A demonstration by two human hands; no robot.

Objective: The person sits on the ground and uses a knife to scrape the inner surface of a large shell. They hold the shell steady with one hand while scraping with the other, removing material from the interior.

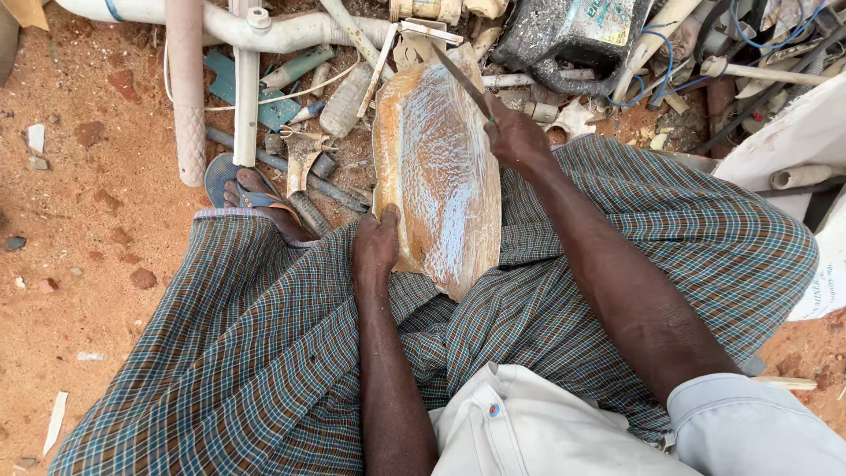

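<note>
Tan, scraped material: an oblong curved slab point(438, 172), brown at the rim and whitish with scratch marks across its face, rests tilted on the person's lap, its long axis running from 12 to 6 o'clock at frame centre. Its lower tip lies on the checked cloth point(264, 353) wrapped over both knees.

Left hand point(375, 249) sits at the slab's 7 o'clock edge. Fingers pressed together and curled over the rim, thumb on top, gripping the slab.

Right hand point(515, 137) sits at the slab's 2 o'clock edge. Fingers closed in a fist around the handle of a knife point(463, 79). The dark, narrow blade points toward 11 o'clock and lies across the slab's upper end; whether the edge touches the surface cannot be told.

Surroundings: red sandy ground point(79, 220) from 7 to 10 o'clock, with small stones. A foot in a blue sandal point(242, 189) shows at 10 o'clock of the slab, just beside the cloth's hem. A heap of scrap at 12 o'clock holds white pipes point(247, 79), a clear plastic bottle point(342, 101) and a dark battered container point(573, 40). White sacking point(793, 141) lies at 3 o'clock. Light shirt sleeve point(749, 423) at 5 o'clock.
</note>
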